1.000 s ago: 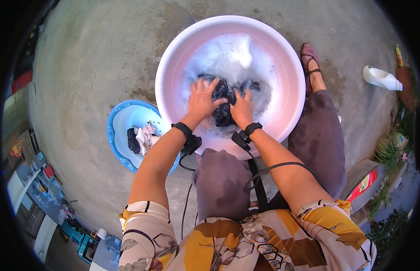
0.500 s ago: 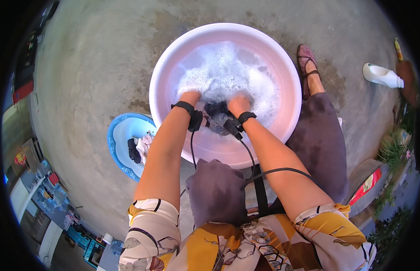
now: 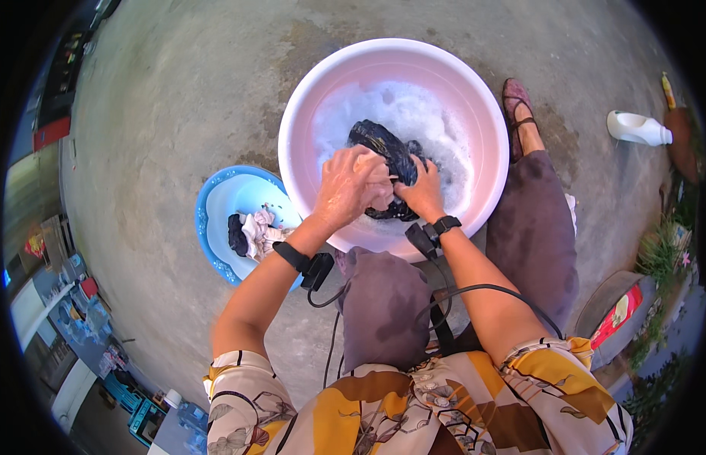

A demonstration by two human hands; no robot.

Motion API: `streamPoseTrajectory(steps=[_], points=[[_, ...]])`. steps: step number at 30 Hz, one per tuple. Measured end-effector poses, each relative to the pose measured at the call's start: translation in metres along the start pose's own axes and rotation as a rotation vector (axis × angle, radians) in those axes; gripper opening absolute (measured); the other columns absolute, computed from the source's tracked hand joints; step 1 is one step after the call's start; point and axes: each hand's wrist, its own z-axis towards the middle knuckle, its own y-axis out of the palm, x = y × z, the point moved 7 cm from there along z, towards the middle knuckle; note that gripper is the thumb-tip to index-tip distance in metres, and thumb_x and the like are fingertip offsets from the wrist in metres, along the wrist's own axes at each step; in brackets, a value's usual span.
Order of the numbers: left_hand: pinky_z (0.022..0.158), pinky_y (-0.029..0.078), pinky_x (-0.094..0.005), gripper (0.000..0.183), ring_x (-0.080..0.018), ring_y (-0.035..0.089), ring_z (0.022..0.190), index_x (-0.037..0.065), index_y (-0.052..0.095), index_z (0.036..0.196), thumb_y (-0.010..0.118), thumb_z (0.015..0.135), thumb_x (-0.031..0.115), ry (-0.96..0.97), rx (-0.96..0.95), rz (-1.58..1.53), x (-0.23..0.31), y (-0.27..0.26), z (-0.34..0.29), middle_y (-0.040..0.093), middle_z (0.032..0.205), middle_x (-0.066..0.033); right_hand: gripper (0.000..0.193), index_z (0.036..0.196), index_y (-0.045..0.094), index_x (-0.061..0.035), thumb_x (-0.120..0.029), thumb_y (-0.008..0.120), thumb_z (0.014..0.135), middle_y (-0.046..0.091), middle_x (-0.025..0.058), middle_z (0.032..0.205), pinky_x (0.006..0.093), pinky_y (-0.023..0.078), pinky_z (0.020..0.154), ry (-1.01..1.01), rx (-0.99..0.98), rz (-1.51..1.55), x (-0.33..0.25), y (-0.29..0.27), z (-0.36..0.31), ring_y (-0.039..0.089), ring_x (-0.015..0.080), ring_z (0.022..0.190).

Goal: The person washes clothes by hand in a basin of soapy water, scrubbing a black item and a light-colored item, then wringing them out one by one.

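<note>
A large pink basin (image 3: 294, 114) holds sudsy water with white foam (image 3: 413, 104). My left hand (image 3: 342, 186) is above its near side, fingers closed on a wet, pale pink cloth (image 3: 381, 184) whose exact kind I cannot make out. Just right of it, my right hand (image 3: 423, 191) grips a bunched dark wet garment (image 3: 387, 144) that rises out of the suds. The two fabrics lie close together between my hands, and part of the dark one is hidden behind the pink cloth.
To the left, a smaller blue basin (image 3: 209, 227) holds several pieces, including white cloth (image 3: 256, 231) and dark cloth (image 3: 237, 236). A white plastic bottle (image 3: 639, 128) lies on the concrete floor at right. Black cables (image 3: 504, 287) run from my wrist straps.
Both hands have come up out of the foamy water. The dark garment is now lifted into sight, and a pale pink cloth shows in my left hand.
</note>
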Motion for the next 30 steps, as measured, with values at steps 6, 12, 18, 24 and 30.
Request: streamPoseTrajectory(steps=[6, 12, 18, 24, 30], points=[[0.088, 0.042, -0.0524, 0.083, -0.0473, 0.044, 0.112, 0.024, 0.033, 0.141, 0.066, 0.072, 0.057, -0.272, 0.106, 0.236, -0.055, 0.067, -0.001, 0.029, 0.138, -0.03, 0.066, 0.133, 0.042, -0.0099, 0.0, 0.064, 0.071, 0.028, 0.023, 0.137, 0.0425, 0.04, 0.099, -0.117, 0.09, -0.15, 0.002, 0.024, -0.019, 0.025, 0.0384, 0.132], [0.074, 0.047, -0.0501, 0.06, -0.0464, 0.056, 0.09, 0.016, 0.041, 0.131, 0.063, 0.08, 0.038, -0.329, 0.078, 0.191, -0.096, 0.072, 0.038, 0.055, 0.103, -0.0279, 0.047, 0.123, 0.05, -0.0064, -0.006, 0.056, 0.077, 0.052, 0.0236, 0.114, 0.0455, 0.046, 0.087, -0.073, -0.011, -0.282, -0.017, 0.018, 0.032, 0.053, 0.0408, 0.104], [0.079, 0.047, -0.0435, 0.041, -0.0333, 0.058, 0.095, 0.008, 0.048, 0.122, 0.054, 0.083, 0.021, -0.461, -0.531, 0.012, -0.124, 0.125, 0.069, 0.059, 0.108, -0.0237, 0.031, 0.105, 0.06, -0.0061, -0.022, 0.044, 0.085, 0.062, 0.023, 0.101, 0.0498, 0.047, 0.08, -0.045, -0.166, -0.352, 0.044, 0.048, 0.068, 0.06, 0.0402, 0.093], [0.069, 0.05, -0.043, 0.028, -0.033, 0.064, 0.078, 0.004, 0.065, 0.101, 0.055, 0.08, 0.019, -0.499, -0.285, -0.098, -0.142, 0.102, 0.105, 0.066, 0.096, -0.0191, 0.035, 0.097, 0.067, -0.0035, -0.03, 0.049, 0.083, 0.063, 0.0205, 0.107, 0.0438, 0.044, 0.089, 0.005, -0.22, -0.516, 0.035, 0.052, 0.099, 0.058, 0.0336, 0.104], [0.07, 0.037, -0.0438, 0.017, -0.029, 0.055, 0.085, 0.014, 0.059, 0.082, 0.066, 0.073, 0.026, 0.048, 0.096, 0.317, -0.025, 0.025, 0.077, 0.056, 0.084, -0.0086, 0.059, 0.114, 0.057, 0.0005, -0.044, 0.061, 0.076, 0.061, 0.0151, 0.107, 0.0352, 0.047, 0.083, 0.396, -0.465, 0.987, 0.025, 0.006, 0.08, 0.059, 0.0256, 0.098]])
